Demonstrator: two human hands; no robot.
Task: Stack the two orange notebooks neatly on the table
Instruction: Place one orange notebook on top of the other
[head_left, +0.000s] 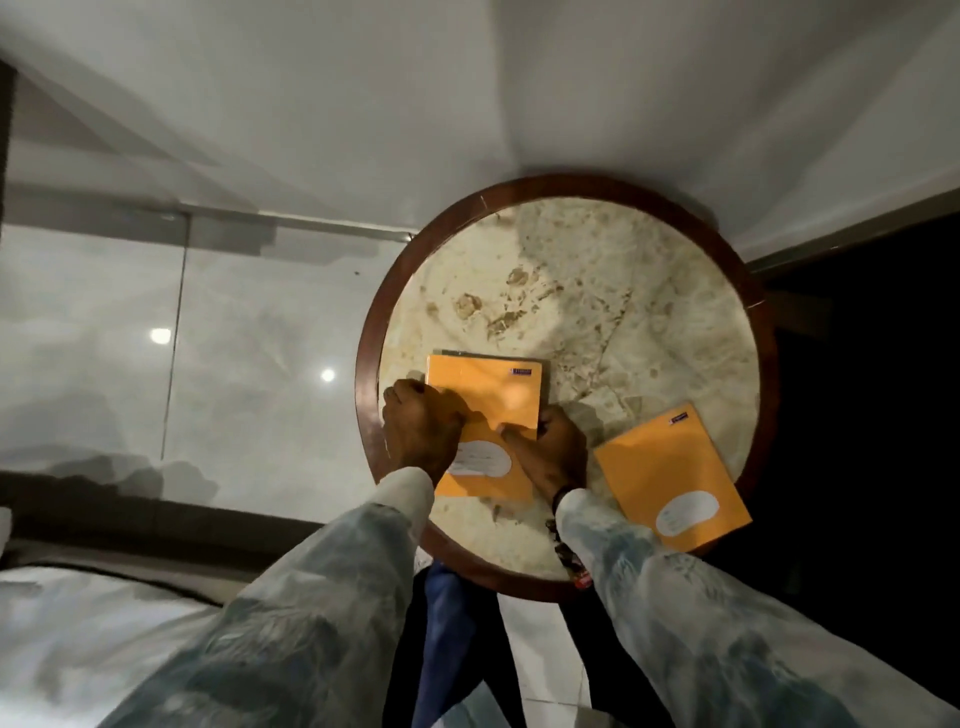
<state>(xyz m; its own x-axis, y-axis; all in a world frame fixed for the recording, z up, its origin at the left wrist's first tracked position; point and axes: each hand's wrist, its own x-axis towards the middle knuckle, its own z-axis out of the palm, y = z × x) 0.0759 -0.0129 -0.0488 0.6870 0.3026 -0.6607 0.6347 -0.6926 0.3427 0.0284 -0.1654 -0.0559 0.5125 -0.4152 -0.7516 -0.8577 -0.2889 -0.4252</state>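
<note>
An orange notebook (493, 395) lies on the left side of the round marble table (623, 312). My left hand (421, 426) grips its left edge and my right hand (553, 447) grips its right edge, thumbs on the cover. A white label patch shows on the cover between my hands. The second orange notebook (670, 478) lies tilted at the table's right front edge, its near corner overhanging the rim, untouched.
The table has a dark wooden rim (369, 332) and stands in a corner by white walls. Glossy floor tiles (208, 338) lie to the left. A dark area sits to the right. White bedding (78, 649) is at the lower left.
</note>
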